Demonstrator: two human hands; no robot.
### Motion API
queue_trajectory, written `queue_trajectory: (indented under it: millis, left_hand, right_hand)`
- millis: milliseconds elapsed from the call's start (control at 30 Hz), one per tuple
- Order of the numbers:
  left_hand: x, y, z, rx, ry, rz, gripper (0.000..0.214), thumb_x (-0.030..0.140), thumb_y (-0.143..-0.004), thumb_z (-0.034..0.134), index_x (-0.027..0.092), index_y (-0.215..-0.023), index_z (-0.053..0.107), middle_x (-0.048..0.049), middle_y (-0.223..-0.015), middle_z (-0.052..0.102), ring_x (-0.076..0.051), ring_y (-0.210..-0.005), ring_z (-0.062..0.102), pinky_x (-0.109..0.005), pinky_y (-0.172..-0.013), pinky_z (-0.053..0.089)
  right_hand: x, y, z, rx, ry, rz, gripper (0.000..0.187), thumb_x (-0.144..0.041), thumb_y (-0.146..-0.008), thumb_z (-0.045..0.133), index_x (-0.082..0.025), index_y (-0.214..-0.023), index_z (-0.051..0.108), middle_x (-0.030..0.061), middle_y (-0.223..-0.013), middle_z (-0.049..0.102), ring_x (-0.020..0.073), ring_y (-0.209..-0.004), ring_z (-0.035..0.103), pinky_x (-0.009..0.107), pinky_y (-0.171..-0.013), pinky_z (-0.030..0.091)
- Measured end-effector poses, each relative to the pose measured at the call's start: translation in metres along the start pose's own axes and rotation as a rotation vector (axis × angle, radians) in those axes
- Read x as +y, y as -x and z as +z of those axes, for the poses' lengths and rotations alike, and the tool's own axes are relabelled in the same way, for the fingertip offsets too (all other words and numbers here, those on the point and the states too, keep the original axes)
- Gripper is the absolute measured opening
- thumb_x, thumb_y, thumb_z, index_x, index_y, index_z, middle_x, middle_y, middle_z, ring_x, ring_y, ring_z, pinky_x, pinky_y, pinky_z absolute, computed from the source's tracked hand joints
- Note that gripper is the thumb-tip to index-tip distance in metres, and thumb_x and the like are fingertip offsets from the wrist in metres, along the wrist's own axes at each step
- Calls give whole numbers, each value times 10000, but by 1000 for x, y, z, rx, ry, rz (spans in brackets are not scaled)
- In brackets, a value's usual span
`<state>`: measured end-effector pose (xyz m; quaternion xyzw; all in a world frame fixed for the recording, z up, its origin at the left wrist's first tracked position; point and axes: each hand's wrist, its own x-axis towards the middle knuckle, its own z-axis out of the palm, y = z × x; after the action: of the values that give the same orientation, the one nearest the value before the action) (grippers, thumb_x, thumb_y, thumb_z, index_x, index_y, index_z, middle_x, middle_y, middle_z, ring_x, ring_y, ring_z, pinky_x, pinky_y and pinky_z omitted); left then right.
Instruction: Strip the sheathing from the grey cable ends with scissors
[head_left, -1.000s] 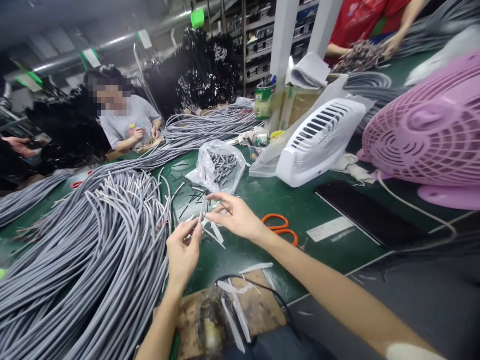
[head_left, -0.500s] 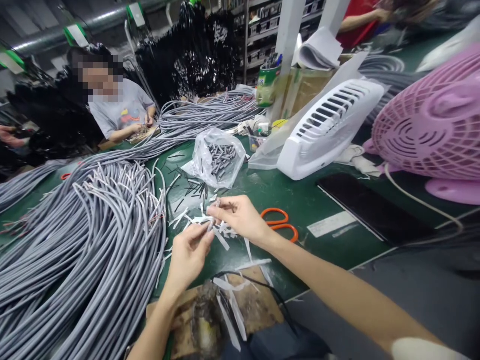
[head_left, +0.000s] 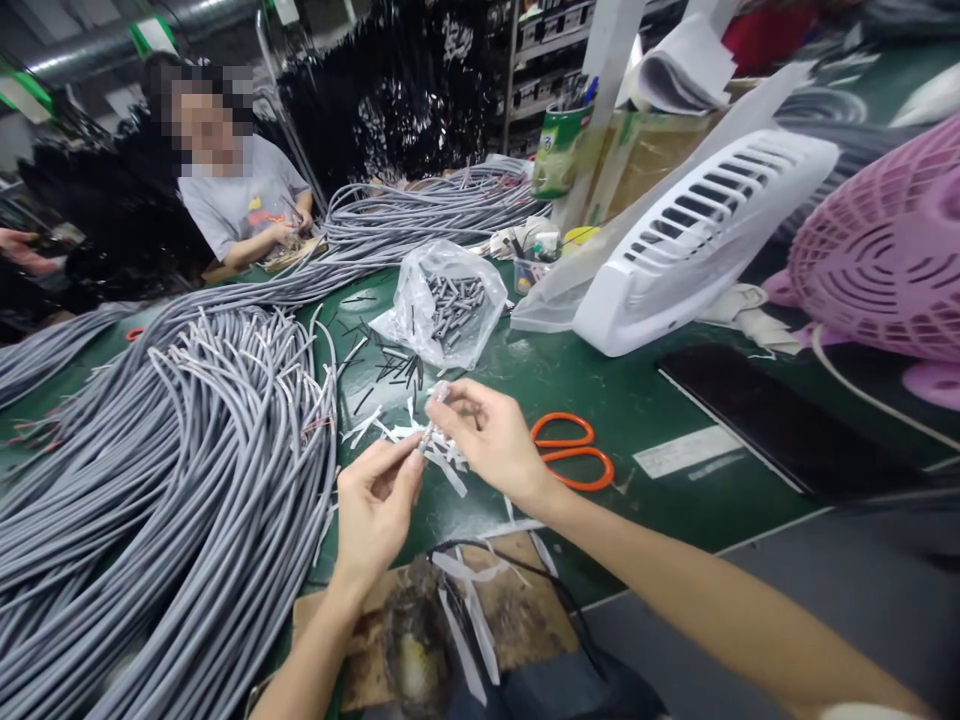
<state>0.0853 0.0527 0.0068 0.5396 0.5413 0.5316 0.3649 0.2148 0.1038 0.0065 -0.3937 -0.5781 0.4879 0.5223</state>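
My left hand (head_left: 377, 505) pinches a short whitish-grey cable end (head_left: 427, 437) between thumb and fingers. Just above and to the right, my right hand (head_left: 487, 432) pinches the upper part of the same piece, where a pale wrapping shows at the fingertips. Most of the piece is hidden by my fingers. Below and behind my hands, white torn strips (head_left: 452, 478) lie scattered on the green table (head_left: 480, 510). A large bundle of grey cables (head_left: 172, 480) with stripped ends fills the left side, close to my left hand. Orange-handled scissors (head_left: 577, 467) lie right of my right hand.
Beyond my hands, a clear plastic bag (head_left: 412, 300) holds short grey tubes, with thin black pieces (head_left: 397, 362) beside it. A white fan (head_left: 697, 240), a pink fan (head_left: 885, 240) and a black phone-like slab (head_left: 780, 425) stand or lie rightward. A co-worker (head_left: 240, 195) sits across.
My hands have drawn slightly apart, so more of the whitish piece shows between them. My right hand has tilted a little. The view has shifted slightly.
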Motion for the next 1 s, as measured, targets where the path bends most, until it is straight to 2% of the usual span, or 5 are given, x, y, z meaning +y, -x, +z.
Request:
queue_trajectory:
  millis: [100, 300, 567, 867, 1000]
  left_hand:
    - [-1, 0, -2, 80, 0, 8, 231, 294, -736, 634, 145, -887, 726, 22, -576, 476, -58, -463, 428, -172, -416, 358]
    - [3, -1, -3, 197, -41, 89, 198, 281, -720, 642, 145, -835, 727, 24, -561, 486, -58, -445, 419, -168, -394, 353]
    - [8, 2, -1, 196, -88, 135, 173, 258, -718, 643, 138, -816, 721, 21, -556, 515, -53, -424, 436, -159, -385, 364]
    - [6, 2, -2, 153, -128, 126, 180, 255, -727, 637, 146, -840, 723, -7, -617, 586, -76, -494, 512, -159, -412, 397]
    - [6, 0, -2, 141, -78, 9, 213, 305, -700, 649, 134, -802, 727, -3, -560, 583, -92, -467, 523, -178, -398, 410]
  right_hand:
    - [-1, 6, -3, 59, 345, -238, 282, -387, -802, 564, -151, -954, 590, -7, -670, 552, 94, -555, 494, 202, -529, 363]
    - [0, 19, 1, 92, 745, -577, 296, -265, -892, 460, -168, -675, 638, 10, -561, 581, 104, -535, 496, 214, -569, 334]
    - [3, 19, 1, 86, 697, -538, 305, -271, -880, 477, -156, -660, 654, 5, -526, 556, 92, -495, 459, 209, -541, 321]
    - [-1, 15, 1, -162, 341, -157, 385, -331, -859, 447, -137, -564, 599, -21, -450, 477, 66, -411, 341, 201, -419, 254]
    - [2, 19, 4, -50, 460, -311, 364, -304, -867, 448, -144, -589, 619, -6, -480, 511, 72, -428, 363, 214, -460, 280]
